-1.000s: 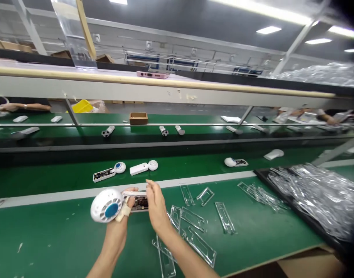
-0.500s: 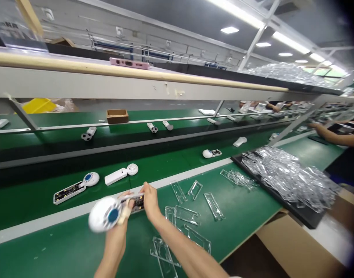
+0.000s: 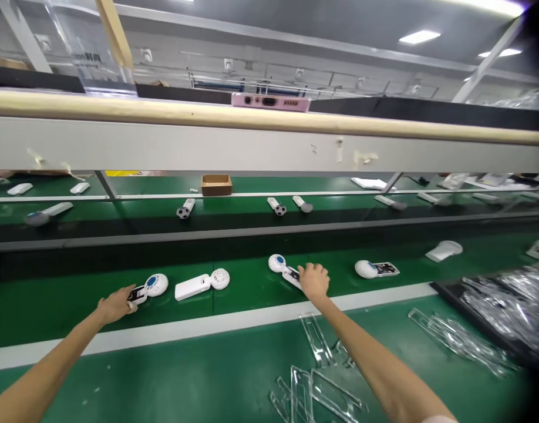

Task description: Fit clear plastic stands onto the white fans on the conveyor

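- White device (image 3: 156, 285) at the left hand (image 3: 115, 305): smooth plastic shell, softly shiny.
- Second white device (image 3: 277, 263) at the right hand (image 3: 314, 282): matching smooth plastic.
- Clear frames (image 3: 302, 388) on the near side of the right hand: glossy, transparent plastic.
- Table (image 3: 185, 376) nearer than both hands: smooth, faint sheen.
- Box (image 3: 216, 188) beyond the hands: matt brown cardboard.
- Shelf edging (image 3: 164, 114) above the hands: pale, wood-like, smooth.
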`<action>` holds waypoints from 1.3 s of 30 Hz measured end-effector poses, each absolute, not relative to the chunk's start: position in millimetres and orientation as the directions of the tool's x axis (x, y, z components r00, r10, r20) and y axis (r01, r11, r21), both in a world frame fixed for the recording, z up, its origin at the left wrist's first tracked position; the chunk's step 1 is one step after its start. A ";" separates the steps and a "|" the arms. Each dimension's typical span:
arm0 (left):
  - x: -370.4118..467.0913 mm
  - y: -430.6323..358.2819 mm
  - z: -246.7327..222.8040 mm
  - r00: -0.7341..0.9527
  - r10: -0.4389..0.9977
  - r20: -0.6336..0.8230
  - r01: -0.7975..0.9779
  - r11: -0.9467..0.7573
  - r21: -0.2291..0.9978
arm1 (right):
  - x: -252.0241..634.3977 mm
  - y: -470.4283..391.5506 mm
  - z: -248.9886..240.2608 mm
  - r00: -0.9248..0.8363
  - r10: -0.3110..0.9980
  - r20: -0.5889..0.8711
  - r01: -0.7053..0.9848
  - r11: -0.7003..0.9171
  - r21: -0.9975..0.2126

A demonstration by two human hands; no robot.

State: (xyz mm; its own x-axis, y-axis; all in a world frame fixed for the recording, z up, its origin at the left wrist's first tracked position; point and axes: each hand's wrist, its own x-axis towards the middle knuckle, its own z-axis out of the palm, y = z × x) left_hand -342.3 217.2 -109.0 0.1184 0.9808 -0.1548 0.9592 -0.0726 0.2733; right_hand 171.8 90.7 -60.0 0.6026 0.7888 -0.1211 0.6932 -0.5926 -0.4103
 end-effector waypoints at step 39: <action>-99.8 -25.1 -83.5 0.380 0.881 -0.282 0.909 -0.299 0.291 | 157.3 -46.9 -84.5 0.450 0.872 -0.196 0.841 -0.487 -0.235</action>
